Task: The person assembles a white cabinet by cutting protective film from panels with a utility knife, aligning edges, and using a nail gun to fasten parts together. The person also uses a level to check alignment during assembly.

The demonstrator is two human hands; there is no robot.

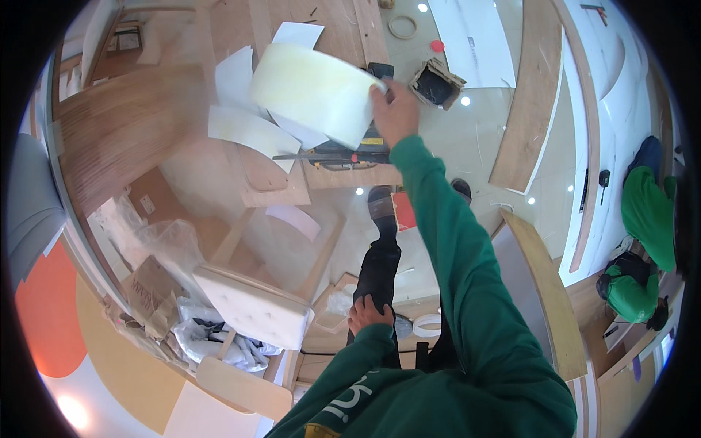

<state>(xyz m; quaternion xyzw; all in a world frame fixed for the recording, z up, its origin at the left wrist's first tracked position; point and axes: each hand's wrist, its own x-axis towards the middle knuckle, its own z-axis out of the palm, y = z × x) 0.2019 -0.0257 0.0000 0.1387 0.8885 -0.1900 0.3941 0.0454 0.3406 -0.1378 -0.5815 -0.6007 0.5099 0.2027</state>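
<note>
My right hand (398, 113) is reached forward, its thumb and fingers closed on the right edge of a pale cream curved sheet (314, 91). The sheet is held over a wooden work surface (337, 33), on which several white cut pieces (252, 135) lie partly covered by it. Below the sheet's lower edge, a long dark bar clamp (332, 157) lies across the wood. Resting on my thigh, my left hand (369, 314) holds nothing, with its fingers spread.
Right of the work surface are a torn cardboard box (438, 84), a tape roll (403, 27) and a long wooden panel (529, 109). A white cushioned chair (255, 306) stands lower left. By my foot lies a red box (404, 212). Two people in green (648, 219) are at far right.
</note>
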